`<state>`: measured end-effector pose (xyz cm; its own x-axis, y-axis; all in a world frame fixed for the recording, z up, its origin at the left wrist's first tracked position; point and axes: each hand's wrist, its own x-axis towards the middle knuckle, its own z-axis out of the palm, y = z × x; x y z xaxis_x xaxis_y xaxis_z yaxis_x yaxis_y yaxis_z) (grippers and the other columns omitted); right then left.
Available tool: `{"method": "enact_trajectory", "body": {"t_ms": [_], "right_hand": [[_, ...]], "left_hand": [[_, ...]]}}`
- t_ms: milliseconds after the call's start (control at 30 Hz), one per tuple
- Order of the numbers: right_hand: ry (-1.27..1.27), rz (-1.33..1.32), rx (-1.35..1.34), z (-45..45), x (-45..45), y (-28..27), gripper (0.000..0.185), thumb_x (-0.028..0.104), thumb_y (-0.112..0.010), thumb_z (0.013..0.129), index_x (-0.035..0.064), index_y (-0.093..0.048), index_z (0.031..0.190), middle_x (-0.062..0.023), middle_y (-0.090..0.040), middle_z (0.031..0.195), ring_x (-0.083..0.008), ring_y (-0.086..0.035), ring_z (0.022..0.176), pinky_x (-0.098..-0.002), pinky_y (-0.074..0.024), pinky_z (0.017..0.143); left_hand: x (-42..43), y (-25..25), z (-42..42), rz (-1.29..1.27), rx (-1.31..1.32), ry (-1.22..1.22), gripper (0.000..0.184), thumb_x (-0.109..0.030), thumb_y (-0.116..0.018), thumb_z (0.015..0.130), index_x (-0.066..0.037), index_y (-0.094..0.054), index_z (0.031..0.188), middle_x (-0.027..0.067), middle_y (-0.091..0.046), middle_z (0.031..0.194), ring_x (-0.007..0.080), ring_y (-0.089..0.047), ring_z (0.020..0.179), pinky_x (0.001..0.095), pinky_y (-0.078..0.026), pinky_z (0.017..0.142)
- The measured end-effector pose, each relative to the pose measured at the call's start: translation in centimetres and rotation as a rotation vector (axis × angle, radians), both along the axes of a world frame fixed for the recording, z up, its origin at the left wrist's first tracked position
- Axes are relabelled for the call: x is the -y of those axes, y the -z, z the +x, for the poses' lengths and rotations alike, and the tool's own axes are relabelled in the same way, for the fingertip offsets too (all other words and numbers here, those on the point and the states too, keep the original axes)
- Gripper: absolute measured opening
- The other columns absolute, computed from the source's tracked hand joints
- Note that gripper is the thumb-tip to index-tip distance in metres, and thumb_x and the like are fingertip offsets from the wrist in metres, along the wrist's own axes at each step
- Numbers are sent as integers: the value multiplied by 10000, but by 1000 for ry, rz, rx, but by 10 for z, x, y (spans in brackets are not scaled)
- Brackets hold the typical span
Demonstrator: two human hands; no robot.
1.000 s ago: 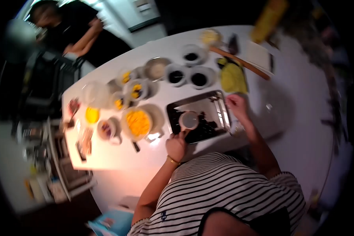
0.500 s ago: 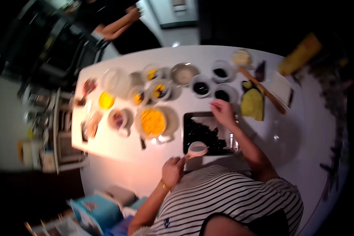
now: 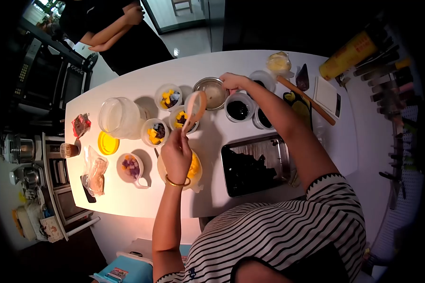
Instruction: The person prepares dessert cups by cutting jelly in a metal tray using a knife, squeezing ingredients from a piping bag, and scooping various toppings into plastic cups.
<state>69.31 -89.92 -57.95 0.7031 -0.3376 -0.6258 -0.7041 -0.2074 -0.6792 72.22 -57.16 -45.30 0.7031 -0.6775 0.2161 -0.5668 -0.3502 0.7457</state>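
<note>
My left hand point(image 3: 176, 158) is wrapped around the handle of a pale pink, round-headed scoop point(image 3: 202, 108), raised over the cups of cubed food. Its head partly covers one cup point(image 3: 180, 123). Under that wrist stands a bowl of yellow cubes point(image 3: 193, 166), partly hidden. Across the table, the fingers of my right hand point(image 3: 232, 82) are closed at the rim of a metal bowl point(image 3: 211, 94) containing pale liquid. Just in front stands a cup of black jelly point(image 3: 237, 111). Beneath my right forearm lies a metal tray point(image 3: 283, 155) with black jelly pieces.
To the left are a big clear jar point(image 3: 115, 118), a yellow lid point(image 3: 108, 143), a mug of purple and orange cubes point(image 3: 130, 167) and a plastic bag point(image 3: 97, 172). A wooden stick point(image 3: 311, 104) and a scale point(image 3: 327, 96) lie right. Another person point(image 3: 113, 33) stands beyond the table.
My right hand has moved from above the tray to the metal bowl's rim. My left hand has lifted the scoop away from the tray, forward and left over the cups.
</note>
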Motion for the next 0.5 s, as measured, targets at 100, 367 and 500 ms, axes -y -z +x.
{"method": "enact_trajectory", "body": {"t_ms": [100,367,500], "right_hand": [[67,19,183,-4,-5,2,289,-21,-506,642,-58,-602,912,-125,-580,693,-183,-540,446,-336,-440,370],[226,63,480,-23,-10,-73,431,57,-613,701,44,-566,1129,-65,-603,851,-146,-575,709,-253,-481,491],[168,114,422,-48,-32,-132,464,30,-542,721,31,-516,1184,-108,-622,870,-130,-609,582,-201,-488,451]], "left_hand": [[10,14,17,-79,-45,-23,133,-71,-517,860,17,-594,926,174,-571,654,251,-552,523,305,-436,513],[31,-6,44,-118,108,98,222,25,-545,769,5,-592,985,185,-593,786,327,-581,673,363,-460,587],[30,-25,38,-125,320,112,302,30,-547,675,-49,-581,964,142,-585,782,317,-573,681,395,-451,584]]}}
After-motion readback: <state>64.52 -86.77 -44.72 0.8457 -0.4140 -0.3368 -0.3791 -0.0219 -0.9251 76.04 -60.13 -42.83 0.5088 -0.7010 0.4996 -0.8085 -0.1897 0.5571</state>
